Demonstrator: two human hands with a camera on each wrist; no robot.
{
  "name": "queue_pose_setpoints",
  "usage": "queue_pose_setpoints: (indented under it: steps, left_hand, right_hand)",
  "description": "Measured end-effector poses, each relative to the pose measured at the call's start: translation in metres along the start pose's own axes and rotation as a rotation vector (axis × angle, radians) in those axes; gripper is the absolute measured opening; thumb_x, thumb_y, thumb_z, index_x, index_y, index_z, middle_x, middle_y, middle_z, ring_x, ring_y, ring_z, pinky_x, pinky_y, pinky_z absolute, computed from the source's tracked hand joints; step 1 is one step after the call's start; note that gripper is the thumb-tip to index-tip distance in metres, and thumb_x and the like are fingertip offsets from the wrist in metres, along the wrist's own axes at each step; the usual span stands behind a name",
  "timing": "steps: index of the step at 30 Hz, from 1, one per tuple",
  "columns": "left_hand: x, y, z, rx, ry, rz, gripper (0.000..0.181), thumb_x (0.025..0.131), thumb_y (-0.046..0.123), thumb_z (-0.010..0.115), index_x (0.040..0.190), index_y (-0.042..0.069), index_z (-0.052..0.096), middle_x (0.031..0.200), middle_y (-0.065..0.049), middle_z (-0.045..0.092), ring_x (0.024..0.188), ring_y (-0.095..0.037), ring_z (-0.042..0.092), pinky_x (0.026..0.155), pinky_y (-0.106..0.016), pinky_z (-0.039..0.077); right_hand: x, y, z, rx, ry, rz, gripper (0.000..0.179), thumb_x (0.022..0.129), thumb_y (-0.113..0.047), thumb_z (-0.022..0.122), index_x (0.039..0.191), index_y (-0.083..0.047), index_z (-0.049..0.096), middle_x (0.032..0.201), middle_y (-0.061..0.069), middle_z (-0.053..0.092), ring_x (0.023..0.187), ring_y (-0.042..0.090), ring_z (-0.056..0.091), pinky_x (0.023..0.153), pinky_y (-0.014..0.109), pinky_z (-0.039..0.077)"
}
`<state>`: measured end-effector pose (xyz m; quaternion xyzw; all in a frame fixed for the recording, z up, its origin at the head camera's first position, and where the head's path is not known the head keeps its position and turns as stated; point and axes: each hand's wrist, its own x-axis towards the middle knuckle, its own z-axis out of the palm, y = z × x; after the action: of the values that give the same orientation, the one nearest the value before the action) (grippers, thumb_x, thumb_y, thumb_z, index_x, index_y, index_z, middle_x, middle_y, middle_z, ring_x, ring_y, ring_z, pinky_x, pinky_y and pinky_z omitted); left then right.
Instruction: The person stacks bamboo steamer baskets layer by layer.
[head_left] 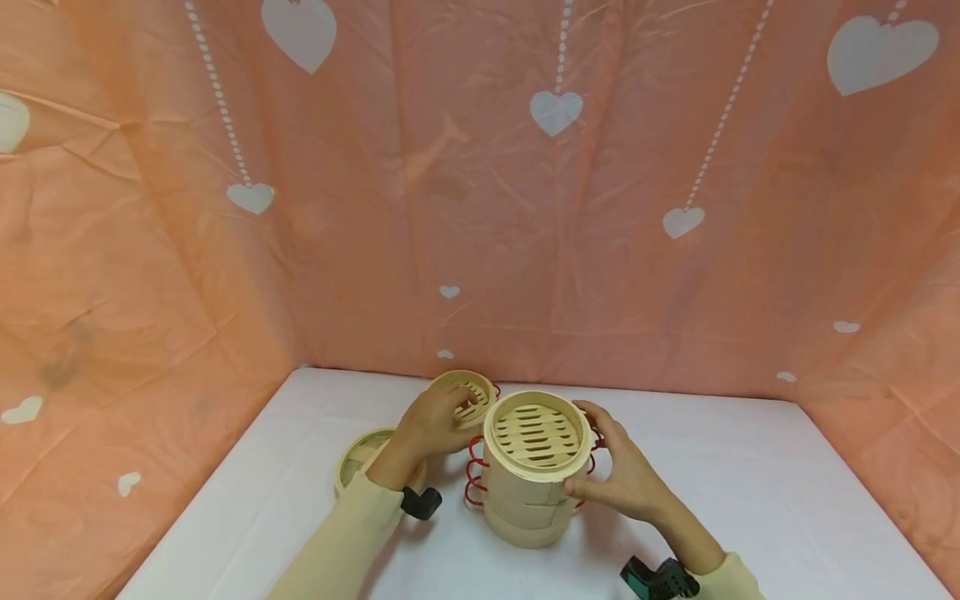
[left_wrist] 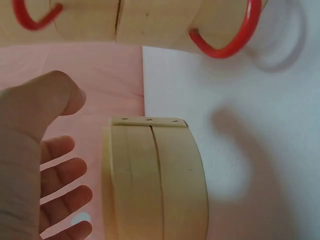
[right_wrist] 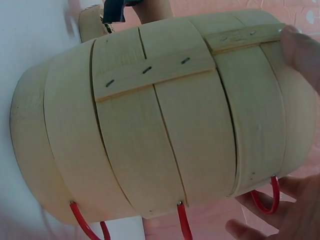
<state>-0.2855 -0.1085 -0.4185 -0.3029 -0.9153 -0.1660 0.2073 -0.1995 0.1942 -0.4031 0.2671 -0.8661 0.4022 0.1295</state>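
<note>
Across this white table (head_left: 765, 467), I'm apparently stacking: right hand (head_left: 618, 467) clamped round the steamer stack (head_left: 525, 500), left hand (head_left: 435, 421), fingers apart, needing to grip the far basket (head_left: 467, 377).

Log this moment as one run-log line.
right hand: grips steamer stack near top | left hand: holds nothing, near rear basket | stack: upright on table | left round piece: partly hidden

One bamboo steamer stack (head_left: 528, 508) (tiers too hard to count tbh), one loose slatted basket (head_left: 463, 375), one half-hidden round bamboo piece (head_left: 366, 448), one left hand (head_left: 435, 421), one right hand (head_left: 618, 467), two black wrist gadgets (head_left: 422, 503), at least eleven white hearts (head_left: 557, 112).
</note>
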Motion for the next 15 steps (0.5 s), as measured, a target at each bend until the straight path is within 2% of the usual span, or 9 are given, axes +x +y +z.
queue_pose_setpoints:
  steps: [5, 15]
  left_hand:
    - [0.004, -0.005, 0.006, -0.058, -0.044, -0.027, 0.045, 0.069, 0.042, 0.078, 0.099, 0.010, 0.067, 0.094, -0.004, 0.067, 0.089, -0.017, 0.061, 0.081, -0.036, 0.051]
    - [0.004, -0.013, 0.016, -0.128, -0.105, -0.077, 0.036, 0.072, 0.038, 0.079, 0.096, 0.014, 0.067, 0.090, 0.003, 0.065, 0.084, -0.012, 0.060, 0.078, -0.029, 0.050]
  right_hand:
    - [0.001, 0.002, 0.000, 0.006, 0.001, -0.023, 0.097, 0.062, -0.037, 0.087, 0.143, -0.019, 0.037, 0.121, 0.000, 0.057, 0.106, 0.010, 0.048, 0.083, 0.035, 0.047]
    - [0.002, 0.003, 0.001, 0.024, 0.004, -0.049, 0.096, 0.062, -0.037, 0.086, 0.143, -0.018, 0.038, 0.121, 0.000, 0.056, 0.108, 0.008, 0.049, 0.084, 0.034, 0.047]
